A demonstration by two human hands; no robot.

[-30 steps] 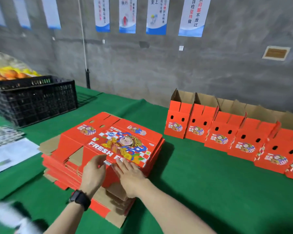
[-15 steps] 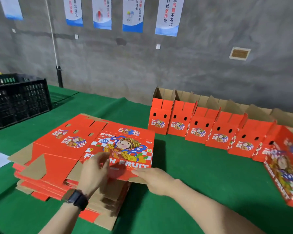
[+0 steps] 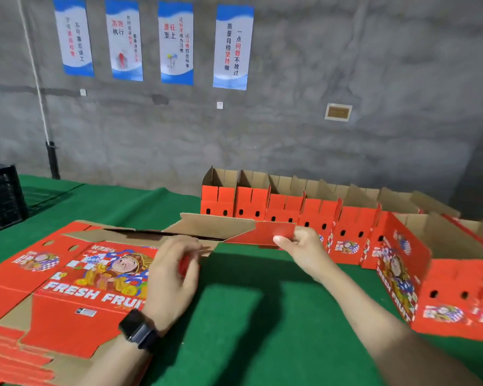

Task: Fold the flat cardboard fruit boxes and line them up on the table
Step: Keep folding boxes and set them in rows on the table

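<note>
Left hand (image 3: 173, 271): fingers curled round the right edge of the top box (image 3: 101, 271); the fingertips are blurred, so the exact grip is unclear. Black watch (image 3: 138, 328) on the wrist.
Right hand (image 3: 304, 252): thumb and fingers pinch a red flap (image 3: 265, 232) at the far right end of the same box and hold it above the table.
Top box: red, printed FRESH FRUIT with a cartoon figure, lying on the stack (image 3: 17, 355) at the near left. Its far side is raised, showing the brown inner face and a dark gap beneath.
Stack: flat red and brown sheets, edges stepped, on the left of the table (image 3: 251, 316).
Row of folded boxes (image 3: 251, 201): standing upright side by side along the far edge, tops open, running from centre to right.
End box (image 3: 455, 280): standing open at the near right, its printed side facing left.
Table: covered in green cloth.
Crate (image 3: 0, 201): black, at the far left edge of the table, partly out of view.
Wall (image 3: 346, 65): grey, with four blue and white posters (image 3: 176, 43).
</note>
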